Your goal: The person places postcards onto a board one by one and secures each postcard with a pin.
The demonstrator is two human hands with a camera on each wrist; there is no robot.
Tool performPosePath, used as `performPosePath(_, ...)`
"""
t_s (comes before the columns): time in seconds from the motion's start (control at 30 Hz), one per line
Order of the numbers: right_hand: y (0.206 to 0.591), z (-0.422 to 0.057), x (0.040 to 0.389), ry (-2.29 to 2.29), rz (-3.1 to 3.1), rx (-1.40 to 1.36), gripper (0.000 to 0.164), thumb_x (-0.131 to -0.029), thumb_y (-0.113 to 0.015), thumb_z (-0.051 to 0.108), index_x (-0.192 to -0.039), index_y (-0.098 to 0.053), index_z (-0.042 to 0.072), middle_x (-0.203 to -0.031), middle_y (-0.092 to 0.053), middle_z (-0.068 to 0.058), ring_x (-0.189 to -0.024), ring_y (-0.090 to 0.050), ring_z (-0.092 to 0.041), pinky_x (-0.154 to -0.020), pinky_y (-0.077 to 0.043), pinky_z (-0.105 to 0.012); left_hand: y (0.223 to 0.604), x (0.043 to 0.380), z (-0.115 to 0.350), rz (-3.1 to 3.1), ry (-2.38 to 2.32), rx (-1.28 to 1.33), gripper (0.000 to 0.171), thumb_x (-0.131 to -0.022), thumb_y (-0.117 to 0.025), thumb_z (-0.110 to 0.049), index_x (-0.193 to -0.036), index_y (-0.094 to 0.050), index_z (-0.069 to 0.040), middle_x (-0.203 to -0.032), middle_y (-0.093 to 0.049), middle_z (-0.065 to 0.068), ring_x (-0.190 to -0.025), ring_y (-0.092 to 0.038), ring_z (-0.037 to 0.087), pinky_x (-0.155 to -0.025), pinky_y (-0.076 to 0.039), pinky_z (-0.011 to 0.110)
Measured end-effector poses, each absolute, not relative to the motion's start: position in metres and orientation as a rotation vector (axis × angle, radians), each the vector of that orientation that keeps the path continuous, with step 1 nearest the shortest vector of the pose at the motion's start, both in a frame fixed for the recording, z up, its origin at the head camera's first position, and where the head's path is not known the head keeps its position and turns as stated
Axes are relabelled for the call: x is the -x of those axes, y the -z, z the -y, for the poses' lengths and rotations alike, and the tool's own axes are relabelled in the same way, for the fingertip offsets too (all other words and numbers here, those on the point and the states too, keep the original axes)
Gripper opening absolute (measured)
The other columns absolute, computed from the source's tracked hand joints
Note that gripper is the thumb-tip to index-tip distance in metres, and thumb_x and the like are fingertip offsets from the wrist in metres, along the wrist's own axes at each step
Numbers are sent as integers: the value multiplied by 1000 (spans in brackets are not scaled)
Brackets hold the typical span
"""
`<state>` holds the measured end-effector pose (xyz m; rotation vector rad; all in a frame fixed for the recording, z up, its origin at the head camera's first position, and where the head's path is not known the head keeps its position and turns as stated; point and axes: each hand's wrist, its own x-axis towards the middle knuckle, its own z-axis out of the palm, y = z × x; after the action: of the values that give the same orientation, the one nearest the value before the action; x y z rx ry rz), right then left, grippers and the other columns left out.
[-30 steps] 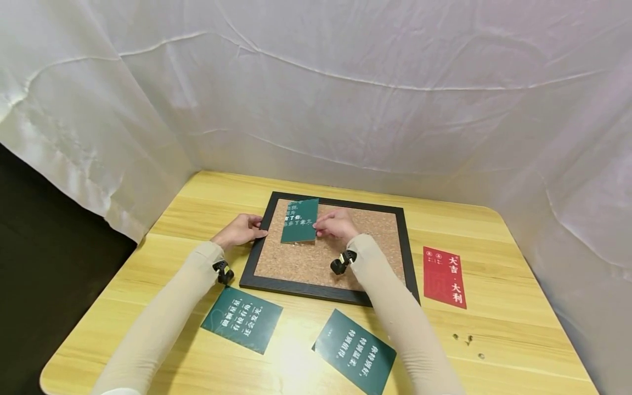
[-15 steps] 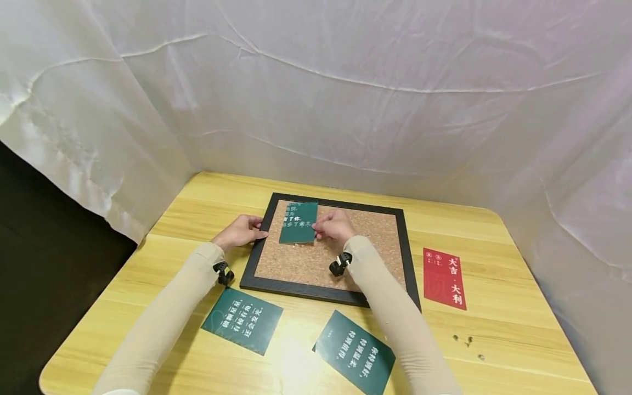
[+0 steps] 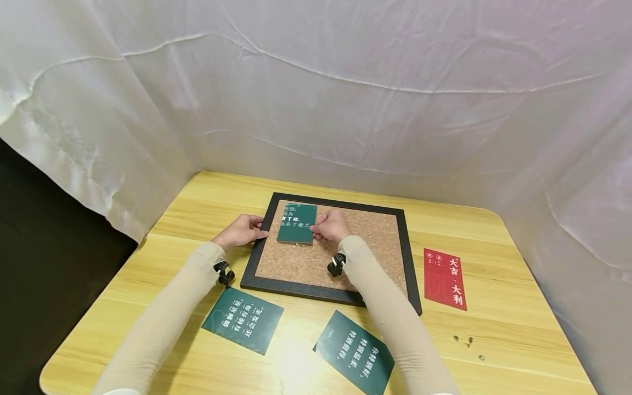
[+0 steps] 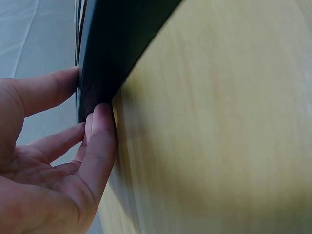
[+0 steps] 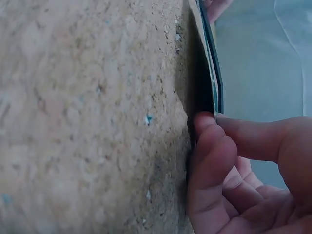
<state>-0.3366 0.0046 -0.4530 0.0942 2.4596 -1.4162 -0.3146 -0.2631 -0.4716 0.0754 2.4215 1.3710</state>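
Observation:
A cork board (image 3: 281,266) with a black frame lies flat on the wooden table. My left hand (image 3: 239,231) holds the frame's left side; in the left wrist view its thumb is on the upper edge and its fingers (image 4: 97,151) are low against the side. At the board's upper left is a dark green card (image 3: 298,233) with white printed characters. My right hand (image 3: 332,226) pinches that card's right edge between thumb and finger. From the right wrist, the card (image 5: 215,90) is edge-on, its pinched edge standing above the cork with a dark gap beneath.
Two more green printed cards, one (image 3: 261,323) at the front left and one (image 3: 328,343) at the front middle, lie before the board. Right of it are a red card (image 3: 436,285) and several small pins (image 3: 469,341). White curtains (image 3: 316,120) surround the table (image 3: 513,307).
My right hand has shifted slightly left, taking the green card slightly left with it, and the card's top edge has come lower. The left hand stays at the frame.

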Motion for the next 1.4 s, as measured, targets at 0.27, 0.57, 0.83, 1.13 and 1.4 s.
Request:
performPosePath(0.27,453,-1,337,1388,-2459,-69,25,-93,-73,-1,-72,-59,5,-59,-64,-5,-52,-62,-13,-46,-50,-23,474,317,262,-2402,-1392,-69,58,-102,-63,-13,-152,-43,8,-126,-57,20,-103,-58,21,-79,-52,22)
performPosePath(0.57,454,1,341,1310,-2508,-64,19,-92,-75,2,-80,-60,3,-60,-65,-4,-52,-62,-12,-49,-52,-23,475,317,262,-2418,-1374,-87,59,-102,-63,-14,-153,-42,7,-130,-57,21,-107,-57,23,-84,-51,23)
performPosePath(0.83,450,2,338,1300,-2523,-24,15,-92,-75,2,-86,-61,-2,-62,-66,-5,-54,-63,-13,-51,-54,-23,473,317,262,-2426,-1361,-88,60,-103,-63,-15,-153,-41,8,-130,-58,22,-106,-58,23,-83,-52,23)
performPosePath(1.13,448,1,336,1321,-2495,-26,21,-92,-75,1,-79,-58,2,-64,-67,-7,-55,-64,-14,-55,-59,-27,474,316,262,-2418,-1374,-75,58,-102,-63,-15,-152,-43,7,-129,-58,21,-106,-58,23,-85,-52,24)
performPosePath(1.4,447,2,336,1286,-2517,-33,26,-92,-75,2,-75,-56,4,-62,-66,-5,-53,-63,-13,-55,-59,-27,473,316,261,-2419,-1376,-77,58,-103,-62,-15,-152,-43,8,-129,-57,21,-106,-58,23,-84,-52,24)
